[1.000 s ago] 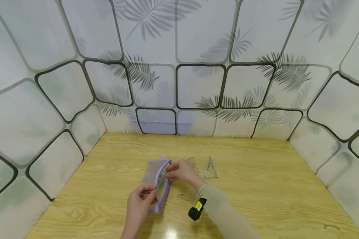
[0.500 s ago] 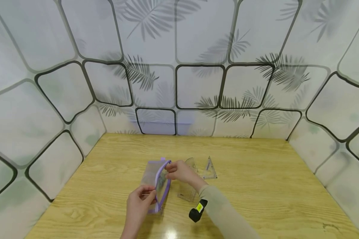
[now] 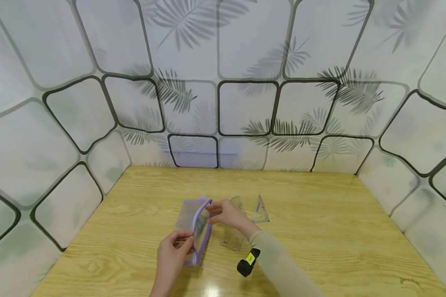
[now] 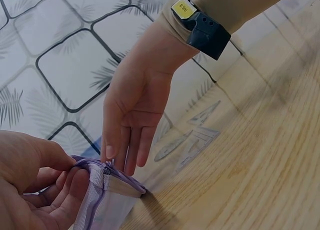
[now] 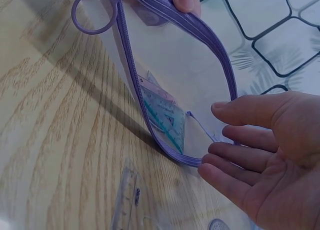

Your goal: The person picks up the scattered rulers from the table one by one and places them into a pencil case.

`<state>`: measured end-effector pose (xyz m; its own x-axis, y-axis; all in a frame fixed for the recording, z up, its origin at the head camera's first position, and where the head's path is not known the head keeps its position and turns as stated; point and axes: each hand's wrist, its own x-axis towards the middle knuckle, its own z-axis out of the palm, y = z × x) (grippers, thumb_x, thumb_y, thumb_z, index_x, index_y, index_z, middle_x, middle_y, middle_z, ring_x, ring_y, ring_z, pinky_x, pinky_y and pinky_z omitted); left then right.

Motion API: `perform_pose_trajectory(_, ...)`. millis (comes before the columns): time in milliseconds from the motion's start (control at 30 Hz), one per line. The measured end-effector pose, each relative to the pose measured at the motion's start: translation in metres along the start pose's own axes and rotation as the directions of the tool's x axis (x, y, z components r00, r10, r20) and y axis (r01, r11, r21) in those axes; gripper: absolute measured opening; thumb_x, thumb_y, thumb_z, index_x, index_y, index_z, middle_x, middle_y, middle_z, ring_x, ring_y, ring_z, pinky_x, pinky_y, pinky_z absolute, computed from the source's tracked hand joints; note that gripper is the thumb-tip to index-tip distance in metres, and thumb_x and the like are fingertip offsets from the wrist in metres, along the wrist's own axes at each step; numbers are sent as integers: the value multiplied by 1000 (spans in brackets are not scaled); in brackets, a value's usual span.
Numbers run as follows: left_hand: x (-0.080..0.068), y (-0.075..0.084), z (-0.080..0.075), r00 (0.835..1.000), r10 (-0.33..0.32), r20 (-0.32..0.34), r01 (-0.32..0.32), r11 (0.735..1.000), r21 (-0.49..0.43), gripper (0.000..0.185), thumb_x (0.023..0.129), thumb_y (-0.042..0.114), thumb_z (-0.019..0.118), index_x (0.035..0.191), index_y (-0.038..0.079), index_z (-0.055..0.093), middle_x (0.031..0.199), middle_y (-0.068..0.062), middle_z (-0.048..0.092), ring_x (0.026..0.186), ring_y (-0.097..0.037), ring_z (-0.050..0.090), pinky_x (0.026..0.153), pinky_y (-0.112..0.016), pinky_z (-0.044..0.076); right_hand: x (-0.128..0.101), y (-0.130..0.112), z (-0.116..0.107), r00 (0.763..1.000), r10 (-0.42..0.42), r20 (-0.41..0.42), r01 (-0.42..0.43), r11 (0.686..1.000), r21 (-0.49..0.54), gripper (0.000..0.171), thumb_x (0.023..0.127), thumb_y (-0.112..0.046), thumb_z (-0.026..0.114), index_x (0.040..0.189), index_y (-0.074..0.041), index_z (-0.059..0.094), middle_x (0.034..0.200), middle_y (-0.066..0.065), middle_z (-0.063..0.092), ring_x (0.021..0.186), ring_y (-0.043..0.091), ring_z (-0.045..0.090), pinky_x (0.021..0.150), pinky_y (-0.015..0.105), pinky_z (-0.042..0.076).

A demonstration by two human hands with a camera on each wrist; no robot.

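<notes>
Step in hand seems: spreading pouch (image 3: 186, 213) mouth, pouch on table (image 3: 319, 214) left of clear triangle (image 3: 260, 214). Left hand (image 3: 175, 249) pinches lip; right hand (image 3: 226, 212) at mouth, fingers loosely extended, nothing grasped. Next move likely calls for firm left pinch. Pouch sheer; ribbed purple zipper (image 5: 220, 47), 1 round pull ring (image 5: 75, 15); flat teal triangle (image 5: 167, 122) inside.

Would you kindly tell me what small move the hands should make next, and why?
I would probably ease the right hand into the pouch towards the teal-edged drawing tool: that hand is at the opening and appears to hold nothing, the left hand pinches the zip edge, the pouch gapes open, and the tool shows inside it.
</notes>
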<state>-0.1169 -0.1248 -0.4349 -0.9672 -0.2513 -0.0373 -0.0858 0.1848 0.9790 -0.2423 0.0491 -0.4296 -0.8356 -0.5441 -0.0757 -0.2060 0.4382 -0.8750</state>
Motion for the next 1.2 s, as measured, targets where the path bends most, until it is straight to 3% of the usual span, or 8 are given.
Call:
perform_pose_trajectory(467, -1, 2, 3, 1000, -2, -10, 2, 1000, -7, 18, 89, 0, 66, 104, -11, 67, 93, -19, 71, 70, -8, 67, 64, -19, 62, -3, 0, -3, 998, -48, -41, 46, 997, -63, 46, 87, -9, 74, 130, 0, 60, 130, 18, 64, 119, 36, 62, 102, 47, 55)
perform_pose_trajectory(933, 0, 2, 5, 1000, 2, -13, -2, 1000, -9, 18, 89, -2, 66, 104, -11, 67, 93, -21, 70, 70, -9, 68, 64, -19, 62, -7, 10, -11, 995, -44, -94, 32, 991, -130, 44, 86, -9, 73, 128, -2, 61, 120, 15, 68, 111, 32, 63, 98, 45, 55)
perform_pose_trajectory(1200, 0, 2, 5, 1000, -3, -12, 3, 1000, -7, 17, 88, -2, 65, 103, -11, 67, 94, -22, 70, 70, -8, 67, 64, -19, 62, -11, 15, -21, 996, -15, -94, 2, 990, -138, 42, 90, -12, 71, 130, -6, 60, 123, 13, 66, 115, 31, 61, 100, 47, 54)
